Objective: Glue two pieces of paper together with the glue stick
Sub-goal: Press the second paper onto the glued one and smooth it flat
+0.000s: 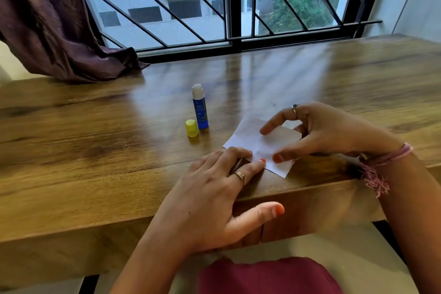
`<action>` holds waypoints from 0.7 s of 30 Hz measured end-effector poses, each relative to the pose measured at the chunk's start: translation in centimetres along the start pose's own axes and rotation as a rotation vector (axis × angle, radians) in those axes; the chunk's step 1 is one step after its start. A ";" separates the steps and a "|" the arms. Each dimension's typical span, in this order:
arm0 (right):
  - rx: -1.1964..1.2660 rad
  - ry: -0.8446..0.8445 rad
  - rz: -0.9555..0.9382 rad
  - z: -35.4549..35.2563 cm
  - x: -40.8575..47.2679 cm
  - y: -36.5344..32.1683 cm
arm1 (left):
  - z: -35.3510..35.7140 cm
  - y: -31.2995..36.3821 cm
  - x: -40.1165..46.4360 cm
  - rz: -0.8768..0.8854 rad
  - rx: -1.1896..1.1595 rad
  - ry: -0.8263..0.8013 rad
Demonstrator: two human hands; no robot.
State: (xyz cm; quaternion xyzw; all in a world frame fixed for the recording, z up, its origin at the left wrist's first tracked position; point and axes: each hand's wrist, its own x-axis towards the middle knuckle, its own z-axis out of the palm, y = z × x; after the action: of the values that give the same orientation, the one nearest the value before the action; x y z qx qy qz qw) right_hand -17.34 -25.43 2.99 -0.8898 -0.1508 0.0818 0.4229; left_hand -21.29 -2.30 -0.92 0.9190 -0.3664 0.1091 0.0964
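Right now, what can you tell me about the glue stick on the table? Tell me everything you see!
The glue stick is a small blue tube with tiny print on its label, too small to read. It looks like plastic. It stands upright on the wooden table with its cap off, so the white glue shows at the top. Its yellow cap sits just beside its base, on the left. Neither of the hands touches it; they are busy with the paper nearby.

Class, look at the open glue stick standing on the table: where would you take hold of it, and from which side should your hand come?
Grip the glue stick round its blue barrel, below the exposed white glue at the top. It stands upright, so a side pinch suits it. Come from the right or above: the yellow cap stands close at its lower left.
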 end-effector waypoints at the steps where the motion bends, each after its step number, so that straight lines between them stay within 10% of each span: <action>1: 0.003 0.000 0.001 0.0 0.0 0.0 | 0.0 0.0 -0.1 -0.001 0.006 -0.001; 21: 0.065 0.077 -0.020 -1.4 0.1 1.0 | 0.3 -0.5 0.2 0.030 -0.012 -0.035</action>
State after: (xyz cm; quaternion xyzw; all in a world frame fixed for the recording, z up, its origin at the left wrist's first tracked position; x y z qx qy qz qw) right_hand -16.71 -27.02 3.06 -0.8764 -0.1404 0.0484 0.4581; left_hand -20.77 -2.17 -1.22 0.9146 -0.3824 0.0920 0.0940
